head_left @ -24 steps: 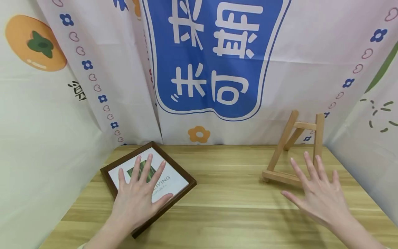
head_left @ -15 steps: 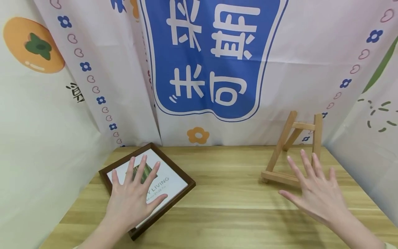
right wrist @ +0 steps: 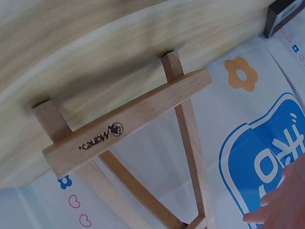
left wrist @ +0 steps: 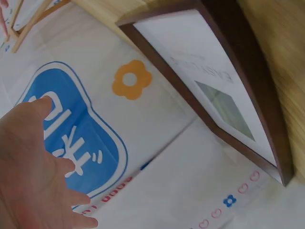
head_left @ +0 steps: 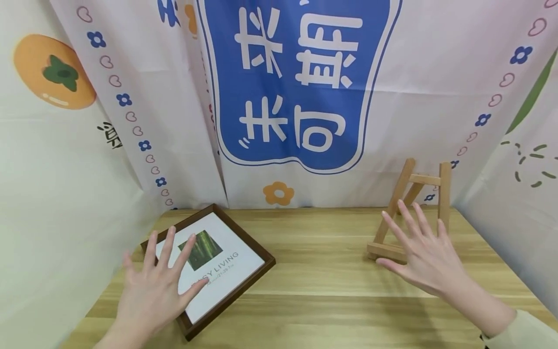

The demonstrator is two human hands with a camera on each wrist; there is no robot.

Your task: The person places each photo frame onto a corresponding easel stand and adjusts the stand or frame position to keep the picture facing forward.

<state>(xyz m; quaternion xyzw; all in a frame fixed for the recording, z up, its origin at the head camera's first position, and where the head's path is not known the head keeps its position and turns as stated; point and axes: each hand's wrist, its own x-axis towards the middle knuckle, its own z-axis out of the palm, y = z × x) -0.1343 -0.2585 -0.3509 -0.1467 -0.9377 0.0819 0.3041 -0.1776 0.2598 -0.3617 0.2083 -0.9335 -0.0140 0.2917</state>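
From your head camera, you look down at a wood-grain table (head_left: pixel 314 264) backed by a white printed cloth (head_left: pixel 436 68) with a large blue patch (head_left: pixel 292 87) bearing white characters. On your left lies the picture frame (head_left: pixel 226 286), brown-rimmed and turned cornerwise, its white print showing a small green picture above the words "EASY LIVING". Your left hand (head_left: pixel 152 291) is in front of the frame's left part, palm down, fingers straight and spread. On your right, near the cloth, a small wooden easel (head_left: pixel 425 180) stands upright; your right hand (head_left: pixel 429 259), fingers likewise fanned out, partly covers its lower right side. A pale sleeve (head_left: pixel 523 332) shows at your right wrist. From your left wrist, your left hand fills the lower left, a gap between it and the frame at upper right. From your right wrist, the easel's ledge, with dark lettering and a round mark, crosses the middle; some of your right fingers show at the lower right edge, apart from the easel.
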